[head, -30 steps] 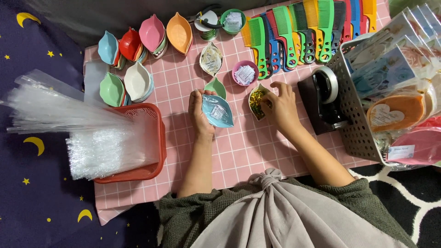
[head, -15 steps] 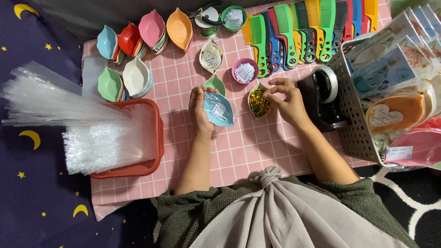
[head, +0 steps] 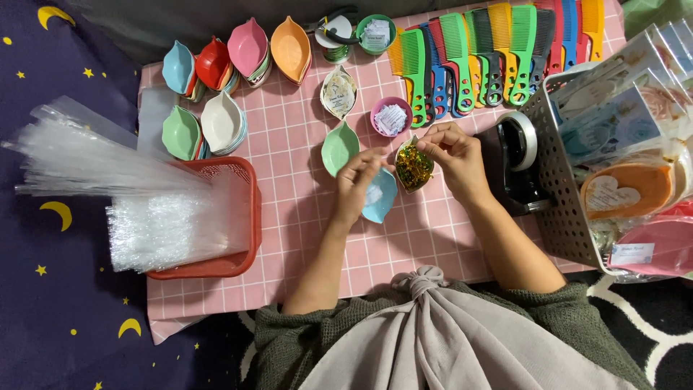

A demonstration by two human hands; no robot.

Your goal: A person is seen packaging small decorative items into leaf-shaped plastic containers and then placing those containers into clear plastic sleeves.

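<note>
My left hand point(head: 354, 184) holds a light blue leaf-shaped dish point(head: 382, 196) by its left rim, just above the pink checked cloth point(head: 289, 137). Inside the dish lies a small white item. My right hand point(head: 451, 155) hovers right of it, fingers pinched over a leaf dish filled with gold and green twist ties point(head: 413, 167). What the fingertips pinch is too small to tell. A green leaf dish point(head: 339, 146) lies just above my left hand.
Stacks of coloured leaf dishes point(head: 231, 65) sit at the back left, a row of coloured combs point(head: 491, 58) at the back right. A red basket point(head: 231, 217) holds clear plastic bags. A black tape dispenser point(head: 514, 162) and a grey mesh basket point(head: 556, 180) stand right.
My left hand shifted along the blue dish, lifting it slightly toward the right. My right hand rose from the twist-tie dish with fingers pinched.
</note>
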